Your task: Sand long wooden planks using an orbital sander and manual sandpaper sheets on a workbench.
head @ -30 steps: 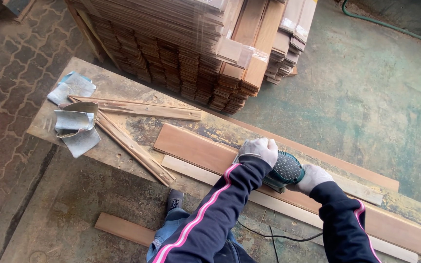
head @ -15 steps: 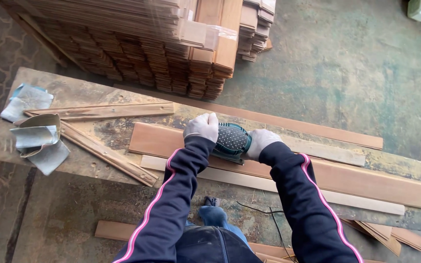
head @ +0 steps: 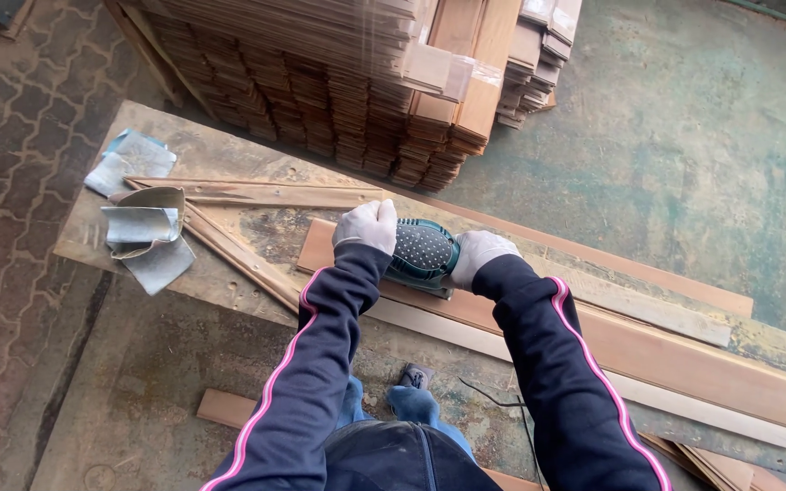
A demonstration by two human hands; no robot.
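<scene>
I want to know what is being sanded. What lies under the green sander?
The green sander, gripped by the left hand and right hand, sits on a reddish plank lying on the worktable. The sanding pad and the wood directly beneath are covered.

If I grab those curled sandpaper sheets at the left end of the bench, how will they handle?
The sandpaper sheets look thin and curled, so probably light and floppy, bending in the grip. They lie loosely overlapped near the bench edge, so a push would likely slide or scatter them. Their flat shape makes rolling unlikely.
</scene>
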